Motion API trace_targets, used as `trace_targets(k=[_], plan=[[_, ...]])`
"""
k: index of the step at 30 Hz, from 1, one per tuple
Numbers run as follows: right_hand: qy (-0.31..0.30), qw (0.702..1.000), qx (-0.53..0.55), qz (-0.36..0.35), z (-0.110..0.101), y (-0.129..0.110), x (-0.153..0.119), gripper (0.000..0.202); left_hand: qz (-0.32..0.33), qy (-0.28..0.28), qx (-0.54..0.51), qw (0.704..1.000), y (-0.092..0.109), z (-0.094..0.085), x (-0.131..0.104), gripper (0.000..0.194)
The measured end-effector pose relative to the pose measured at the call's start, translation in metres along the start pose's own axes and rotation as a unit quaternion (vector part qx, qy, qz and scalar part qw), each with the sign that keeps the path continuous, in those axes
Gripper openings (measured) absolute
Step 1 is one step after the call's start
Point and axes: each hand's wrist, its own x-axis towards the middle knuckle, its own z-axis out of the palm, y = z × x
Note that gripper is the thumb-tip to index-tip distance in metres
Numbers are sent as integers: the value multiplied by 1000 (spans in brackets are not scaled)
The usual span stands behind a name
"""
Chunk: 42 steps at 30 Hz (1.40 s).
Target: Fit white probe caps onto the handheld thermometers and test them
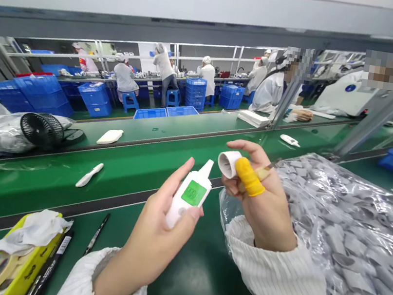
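Note:
My left hand (165, 231) is wrapped round a white ear thermometer (176, 209), its narrow probe pointing up and its small screen (194, 194) lit green. Close by on the right, my right hand (262, 201) pinches a hollow white plastic cap (229, 164), its open end facing left. A yellow finger cot (249, 177) covers the thumb of that hand. The cap and the probe are apart. Beneath and beside my right forearm lies a clear plastic bag (356, 240) full of similar grey-white caps.
On the green conveyor belt (136, 158) lie a white thermometer (89, 175) and another (289, 140) farther right. A black fan (42, 129) stands at left. Pens (96, 235) and a yellow box (26, 250) are near my left arm. A co-worker (269, 92) sits across the line.

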Motion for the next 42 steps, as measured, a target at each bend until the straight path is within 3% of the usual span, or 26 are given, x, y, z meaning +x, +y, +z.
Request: trace_targets(k=[2, 7, 11, 14, 16, 19, 24, 28, 34, 39, 42], plan=[[7, 999, -7, -33, 1, 3, 1, 32, 20, 10, 49, 999, -4, 2, 3, 65], [-76, 991, -89, -57, 6, 5, 0, 25, 20, 13, 91, 996, -9, 4, 5, 67], [-19, 991, -93, -91, 7, 4, -1, 26, 17, 14, 89, 996, -7, 4, 3, 69], [-56, 991, -98, -78, 8, 5, -2, 29, 24, 16, 105, 994, -6, 3, 0, 69], [-41, 991, -94, -82, 9, 5, -3, 30, 37, 17, 121, 992, -7, 3, -2, 69], [-14, 986, -113, -122, 12, 6, -6, 24, 63, 23, 139, 988, -8, 6, -4, 69], [-40, 969, -151, -194, 13, 8, -10, 18, 69, 23, 137, 988, -8, 11, -4, 69], [-21, 971, -162, -177, 13, 9, -9, 21, 59, 16, 106, 993, -4, 7, -3, 68], [-44, 986, -128, -96, 7, 1, -6, 24, 43, -85, 66, 993, 2, -3, -8, 63], [-34, 988, -130, -75, 5, 0, -4, 25, -10, -109, -6, 994, 3, 0, -6, 68], [-27, 989, -126, -78, 7, 0, -4, 22, -5, -92, 45, 995, 4, 2, -2, 56]])
